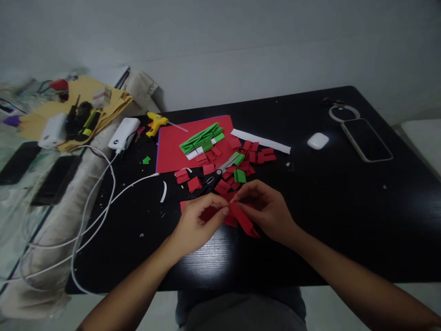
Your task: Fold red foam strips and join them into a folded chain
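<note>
My left hand (198, 220) and my right hand (265, 207) meet over the black table (344, 220), both pinching a folded red paper strip (244, 220) that slants down to the right between them. Just beyond my fingers lie black-handled scissors (215, 177) among several small folded red paper pieces (223, 186) and a couple of green ones (240, 175). Behind them a red paper sheet (172, 147) carries folded green strips (201, 138).
A yellow glue gun (155, 123) and a white power bank (124, 133) with white cables (103, 207) lie at the left. A white paper strip (262, 140), a white earbud case (317, 140) and a phone (365, 139) sit to the right. Clutter covers a surface at far left.
</note>
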`<state>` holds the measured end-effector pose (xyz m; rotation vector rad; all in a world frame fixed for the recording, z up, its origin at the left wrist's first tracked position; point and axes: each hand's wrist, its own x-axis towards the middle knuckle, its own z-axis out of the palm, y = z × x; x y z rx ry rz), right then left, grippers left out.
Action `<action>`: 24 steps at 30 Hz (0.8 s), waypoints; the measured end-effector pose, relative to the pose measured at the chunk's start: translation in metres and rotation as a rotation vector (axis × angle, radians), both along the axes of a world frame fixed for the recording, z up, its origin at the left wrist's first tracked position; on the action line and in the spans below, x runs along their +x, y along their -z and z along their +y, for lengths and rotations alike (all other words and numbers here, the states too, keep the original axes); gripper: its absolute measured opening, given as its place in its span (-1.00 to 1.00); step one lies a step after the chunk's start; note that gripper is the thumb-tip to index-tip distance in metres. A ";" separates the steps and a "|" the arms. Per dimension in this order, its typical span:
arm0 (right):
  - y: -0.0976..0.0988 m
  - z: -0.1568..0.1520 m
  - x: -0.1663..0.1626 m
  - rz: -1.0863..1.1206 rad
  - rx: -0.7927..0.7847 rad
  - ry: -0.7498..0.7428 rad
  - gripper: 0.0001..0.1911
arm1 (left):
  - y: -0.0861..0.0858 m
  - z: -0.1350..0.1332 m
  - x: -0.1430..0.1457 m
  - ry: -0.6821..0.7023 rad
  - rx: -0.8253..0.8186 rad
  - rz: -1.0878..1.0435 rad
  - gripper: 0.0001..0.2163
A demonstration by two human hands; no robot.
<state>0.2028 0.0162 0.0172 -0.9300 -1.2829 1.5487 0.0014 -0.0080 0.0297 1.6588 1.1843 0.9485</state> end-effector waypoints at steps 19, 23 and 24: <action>0.004 -0.010 0.001 -0.229 0.366 0.151 -0.83 | -0.003 0.000 0.003 -0.010 -0.173 -0.116 -0.87; 0.002 -0.010 0.000 -0.224 0.359 0.140 -0.84 | 0.000 -0.002 0.004 -0.013 -0.099 -0.032 -0.86; 0.002 -0.009 0.000 -0.231 0.361 0.136 -0.85 | 0.000 -0.003 0.004 -0.012 -0.084 -0.017 -0.86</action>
